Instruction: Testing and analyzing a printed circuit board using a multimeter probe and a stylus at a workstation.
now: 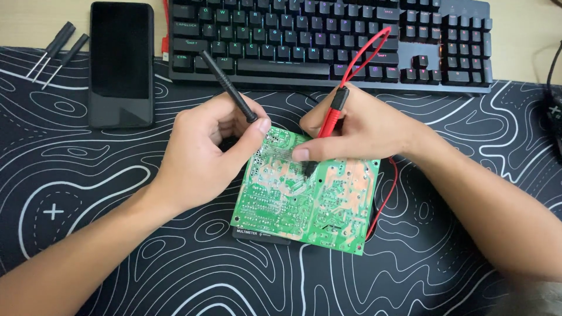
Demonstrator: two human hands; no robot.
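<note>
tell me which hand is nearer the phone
Left. The left hand, holding the black probe, is just right of the phone; the right hand, holding the red probe, is farther right, over the green circuit board.

The single head-worn camera is looking steeply down from above the desk mat; it is facing forward toward the keyboard at the frame's far edge; it is sitting close, apparently within arm's reach; forearms are entering from the lower corners.

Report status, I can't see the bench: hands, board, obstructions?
Left hand grips black probe. Right hand grips red probe, tip on green board. Nothing blocking.
</note>
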